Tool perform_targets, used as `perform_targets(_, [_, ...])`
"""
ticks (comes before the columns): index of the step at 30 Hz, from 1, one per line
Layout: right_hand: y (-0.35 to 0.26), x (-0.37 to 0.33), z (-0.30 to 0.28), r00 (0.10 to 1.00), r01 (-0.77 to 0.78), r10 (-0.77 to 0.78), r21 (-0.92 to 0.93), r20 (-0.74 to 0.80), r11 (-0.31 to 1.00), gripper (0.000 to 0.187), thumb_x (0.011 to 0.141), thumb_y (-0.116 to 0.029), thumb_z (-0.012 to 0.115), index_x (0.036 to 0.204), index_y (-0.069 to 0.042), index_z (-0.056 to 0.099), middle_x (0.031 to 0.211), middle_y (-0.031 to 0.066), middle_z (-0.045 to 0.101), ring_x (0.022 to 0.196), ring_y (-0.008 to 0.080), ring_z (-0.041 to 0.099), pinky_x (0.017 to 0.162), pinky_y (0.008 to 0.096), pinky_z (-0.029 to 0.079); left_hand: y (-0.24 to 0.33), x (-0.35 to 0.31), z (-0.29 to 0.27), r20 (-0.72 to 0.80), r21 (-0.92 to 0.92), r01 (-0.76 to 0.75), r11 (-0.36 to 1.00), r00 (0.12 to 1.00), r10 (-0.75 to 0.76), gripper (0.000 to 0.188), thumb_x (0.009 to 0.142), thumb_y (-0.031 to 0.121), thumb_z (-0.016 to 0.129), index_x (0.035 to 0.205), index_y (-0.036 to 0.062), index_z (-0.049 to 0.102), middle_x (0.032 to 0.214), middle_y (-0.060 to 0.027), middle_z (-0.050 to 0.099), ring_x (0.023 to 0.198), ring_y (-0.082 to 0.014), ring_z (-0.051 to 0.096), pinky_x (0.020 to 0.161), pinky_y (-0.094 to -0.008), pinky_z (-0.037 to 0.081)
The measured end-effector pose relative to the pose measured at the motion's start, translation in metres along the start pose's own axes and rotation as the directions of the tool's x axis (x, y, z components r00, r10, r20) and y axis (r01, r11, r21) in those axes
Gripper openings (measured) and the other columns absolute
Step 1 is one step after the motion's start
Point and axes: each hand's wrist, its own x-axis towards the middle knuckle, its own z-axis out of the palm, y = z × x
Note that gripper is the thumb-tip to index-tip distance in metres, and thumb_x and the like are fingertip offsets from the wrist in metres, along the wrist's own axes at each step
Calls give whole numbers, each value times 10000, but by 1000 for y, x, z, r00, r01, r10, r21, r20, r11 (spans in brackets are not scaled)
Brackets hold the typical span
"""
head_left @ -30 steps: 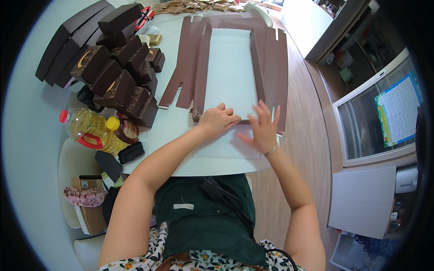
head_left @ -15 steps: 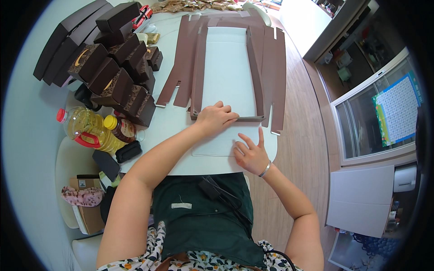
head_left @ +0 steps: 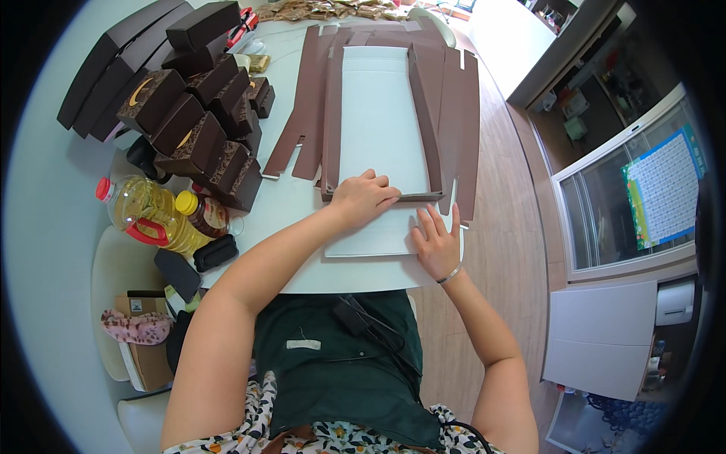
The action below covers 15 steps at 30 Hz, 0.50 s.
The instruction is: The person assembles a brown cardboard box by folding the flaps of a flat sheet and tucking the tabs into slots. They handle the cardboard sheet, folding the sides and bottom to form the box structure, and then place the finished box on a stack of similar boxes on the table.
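A half-folded cardboard box lies lengthwise before me, with a white inside and raised brown side walls. Its white front flap stretches flat toward me. My left hand is closed over the low brown near wall, fingers bent together across its top edge; the thumb is mostly hidden. At the box's near right corner, my right hand is open, fingers stretched forward and apart over the flap's right side. It holds nothing. Brown flat cardboard blanks are layered under the box.
Dark patterned boxes are stacked on the left, beside long black boxes. Closer stand an oil bottle, a yellow-capped jar and a black case. Small packets cover the far end. The table's right edge borders wooden floor.
My right hand has shifted right and slightly forward, to the box's near right corner. The front flap's near edge sits slightly higher. My left hand stays on the near wall.
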Motion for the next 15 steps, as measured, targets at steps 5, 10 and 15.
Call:
perform_targets(5, [5,39,-39,996,65,-69,80,49,995,81,774,-123,618,712,-79,591,1141,133,649,1156,302,575,1072,580,332,-1,-7,-9,107,-67,13,998,994,-6,194,930,334,552,990,235,707,912,12,631,895,-214,587,713,-356,534])
perform_targets(10, [14,47,-38,930,133,-221,292,295,947,46,816,-133,633,828,-90,619,1099,122,660,1030,289,632,959,459,454,-7,-12,-23,394,-229,99,968,919,0,253,932,332,566,1121,266,721,966,-15,621,952,-224,543,831,-367,494])
perform_targets(15, [30,64,-32,833,-43,-229,471,504,881,66,853,-122,621,891,-72,600,934,120,671,729,295,652,692,373,533,-16,-2,-32,591,-292,239,926,806,-22,393,974,474,466,1210,251,687,1034,-80,618,1043,-248,511,948,-385,424])
